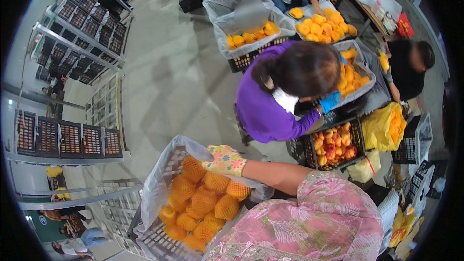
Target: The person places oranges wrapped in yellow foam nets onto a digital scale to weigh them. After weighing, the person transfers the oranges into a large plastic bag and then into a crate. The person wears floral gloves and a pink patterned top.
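Observation:
My right hand (225, 160), in a floral-patterned glove, reaches across to the upper edge of a black plastic crate and grips its clear plastic liner (155, 188). Inside the crate, yellow-orange fruits in foam net sleeves (204, 201) are piled against the side nearest the hand; the slatted crate bottom (161, 241) shows through the liner at the lower left. The fingertips lie close to the uppermost fruits. My left hand is out of view.
Beyond the crate a co-worker in purple (272, 105) bends over a lined crate of yellow fruit (357, 83). A black crate of red-yellow fruit (335, 145) and a yellow bag (380, 127) stand at right. Racks with stacked crates (69, 139) are at left.

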{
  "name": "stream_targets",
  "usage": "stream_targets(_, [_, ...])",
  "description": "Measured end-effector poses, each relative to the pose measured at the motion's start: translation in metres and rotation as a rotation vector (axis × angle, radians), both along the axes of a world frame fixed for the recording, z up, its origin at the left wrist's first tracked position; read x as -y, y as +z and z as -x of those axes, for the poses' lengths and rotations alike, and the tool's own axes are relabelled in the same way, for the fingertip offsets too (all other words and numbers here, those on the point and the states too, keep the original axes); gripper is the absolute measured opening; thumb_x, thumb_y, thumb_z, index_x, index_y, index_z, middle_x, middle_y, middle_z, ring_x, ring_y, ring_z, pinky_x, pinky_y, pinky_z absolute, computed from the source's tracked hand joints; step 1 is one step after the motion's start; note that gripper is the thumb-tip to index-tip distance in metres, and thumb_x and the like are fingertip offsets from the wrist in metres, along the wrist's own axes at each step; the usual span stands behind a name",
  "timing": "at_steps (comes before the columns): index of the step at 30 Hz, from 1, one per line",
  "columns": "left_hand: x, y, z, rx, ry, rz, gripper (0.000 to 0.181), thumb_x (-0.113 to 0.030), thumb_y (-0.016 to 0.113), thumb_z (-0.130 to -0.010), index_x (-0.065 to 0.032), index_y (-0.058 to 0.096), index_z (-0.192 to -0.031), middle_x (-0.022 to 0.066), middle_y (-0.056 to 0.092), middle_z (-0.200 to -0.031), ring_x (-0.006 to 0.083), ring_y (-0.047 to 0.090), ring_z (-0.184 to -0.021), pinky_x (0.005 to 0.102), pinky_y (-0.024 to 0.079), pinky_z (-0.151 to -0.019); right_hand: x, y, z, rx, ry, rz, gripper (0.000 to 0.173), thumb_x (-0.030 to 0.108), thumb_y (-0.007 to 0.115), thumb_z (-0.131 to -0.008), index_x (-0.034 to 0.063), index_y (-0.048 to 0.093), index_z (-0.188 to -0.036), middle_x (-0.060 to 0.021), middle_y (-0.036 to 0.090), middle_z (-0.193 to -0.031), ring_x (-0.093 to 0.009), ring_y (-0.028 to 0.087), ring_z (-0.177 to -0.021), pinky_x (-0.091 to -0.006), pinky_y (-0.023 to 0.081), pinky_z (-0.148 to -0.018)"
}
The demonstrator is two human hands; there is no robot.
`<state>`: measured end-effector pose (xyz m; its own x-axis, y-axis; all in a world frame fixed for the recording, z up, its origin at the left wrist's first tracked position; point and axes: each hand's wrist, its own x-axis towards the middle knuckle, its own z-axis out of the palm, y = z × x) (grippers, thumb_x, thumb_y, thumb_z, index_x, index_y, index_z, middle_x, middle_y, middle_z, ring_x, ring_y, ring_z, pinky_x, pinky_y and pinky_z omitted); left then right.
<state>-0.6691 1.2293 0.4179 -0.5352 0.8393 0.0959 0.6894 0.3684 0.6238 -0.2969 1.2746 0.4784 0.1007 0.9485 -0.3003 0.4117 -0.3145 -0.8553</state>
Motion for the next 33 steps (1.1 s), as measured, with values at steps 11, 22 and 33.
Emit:
stream_targets(11, [-0.209,-0.009,0.051,0.004,-0.018,-0.013,0.037,-0.028,0.055,-0.092,0.0080,0.063,-0.088,0.0120,0.060,-0.072,0.0219,0.050,-0.066,0.0389,0.043,-0.064,-0.121,-0.009,0.007,0.147,-0.273,0.139,0.053,0.044,0.057,-0.079,0.0025,0.058,-0.111,-0.0227,0.061,-0.109,-0.037,0.058,-0.103,-0.0448,0.045,-0.087])
stream_targets(22, [-0.468,0.029,0.164,-0.116,-0.110,0.017,0.037,-0.027,0.055,-0.092,0.0083,0.063,-0.087,0.0118,0.060,-0.071,0.0216,0.049,-0.065,0.0390,0.043,-0.063,-0.257,0.001,0.024,0.202,-0.699,0.097,0.051,0.038,0.063,-0.076,-0.0046,0.060,-0.104,-0.0275,0.063,-0.098,-0.040,0.061,-0.093,-0.0408,0.048,-0.082])
stream_targets(33, [-0.730,0.048,0.075,-0.207,-0.358,-0.101,0.045,-0.039,0.056,-0.090,0.0063,0.063,-0.086,0.0123,0.061,-0.075,0.0200,0.051,-0.062,0.0369,0.043,-0.058,-0.435,-0.003,-0.065,0.088,-0.754,0.080,0.051,0.044,0.060,-0.077,-0.0003,0.060,-0.102,-0.0249,0.063,-0.094,-0.039,0.060,-0.094,-0.0430,0.048,-0.082])
